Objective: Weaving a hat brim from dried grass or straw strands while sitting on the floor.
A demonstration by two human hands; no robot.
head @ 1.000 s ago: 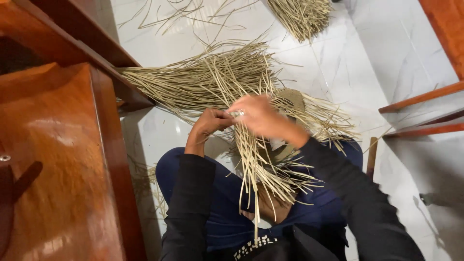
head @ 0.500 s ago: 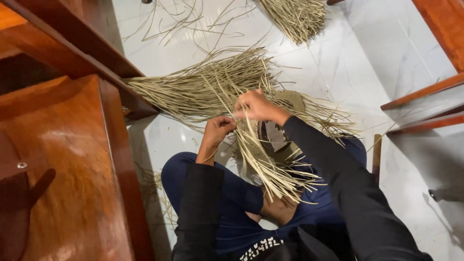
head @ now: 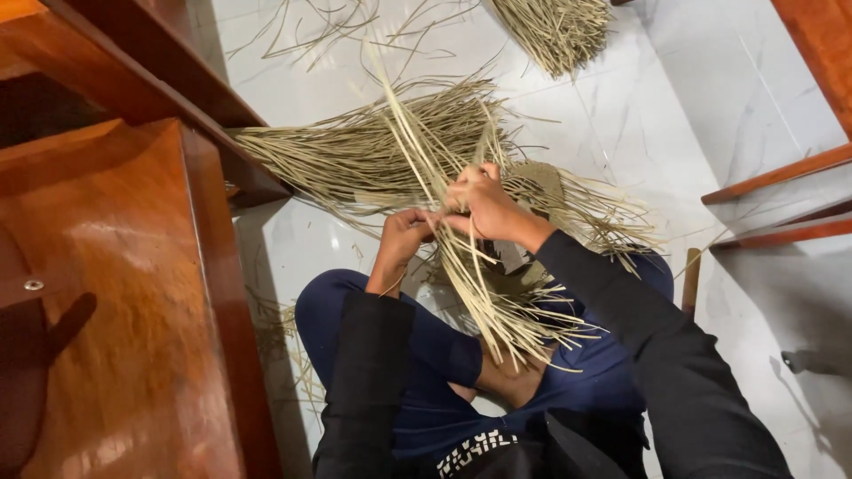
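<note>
I sit cross-legged on a white tiled floor in dark blue trousers and black sleeves. A half-woven piece of dry pale straw strips (head: pixel 532 191) rests on my lap, loose ends fanning out over my legs (head: pixel 515 310). My left hand (head: pixel 404 235) pinches strips at the left edge of the weave. My right hand (head: pixel 484 206) is closed around a few long strips that stick up and away toward the far floor. A big sheaf of loose strips (head: pixel 355 151) lies on the floor just beyond my hands.
A polished brown wooden cabinet (head: pixel 115 293) stands close on my left. Another bundle of strips (head: pixel 555 31) lies at the far top. Wooden furniture legs (head: pixel 781 200) stand at the right. Stray strips are scattered on the tiles (head: pixel 293 27).
My right hand has lifted a few long strips, which now stand up past the sheaf. Both hands stayed together at the weave; the view shifted slightly.
</note>
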